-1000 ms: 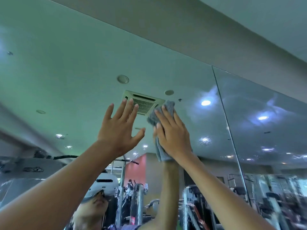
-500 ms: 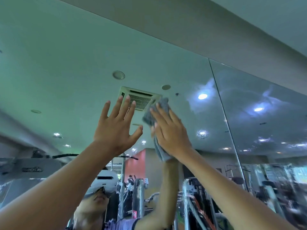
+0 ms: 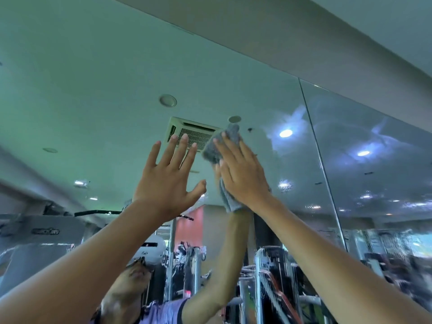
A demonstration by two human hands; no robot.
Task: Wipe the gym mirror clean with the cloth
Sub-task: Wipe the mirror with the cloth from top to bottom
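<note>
- The gym mirror [image 3: 93, 90] fills nearly the whole view. It shows mostly a reflected pale ceiling, tinted green toward nine o'clock.
- A plain wall band [image 3: 292, 43] runs above the mirror's top edge, slanting from twelve o'clock down to three o'clock.
- A thin seam [image 3: 320, 160] splits the glass into two panels at about three o'clock of the hands. Hazy smears show on both sides of it.
- Reflected gym machines [image 3: 374, 260] crowd the lower strip from four to eight o'clock, and wet streaks [image 3: 259, 265] run down the glass over them at five o'clock.
- The person's own reflection sits at six o'clock, and its raised arm [image 3: 233, 249] climbs to meet the cloth from below.
- A reflected ceiling air vent [image 3: 191, 133] lies just past the fingertips of both hands, with round ceiling lights [image 3: 285, 133] scattered from two to four o'clock.
- The left hand [image 3: 168, 181] is raised with its palm toward the glass, fingers straight and spread, thumb out toward three o'clock. It holds nothing, and I cannot tell whether it touches the mirror.
- The right hand [image 3: 243, 176] sits just beside it at three o'clock. Its flat, straight fingers press the cloth against the mirror.
- The grey cloth [image 3: 230, 134] is trapped between the right palm and the glass. It bunches out past the fingertips at twelve o'clock, and a tail hangs below the wrist at six o'clock.
</note>
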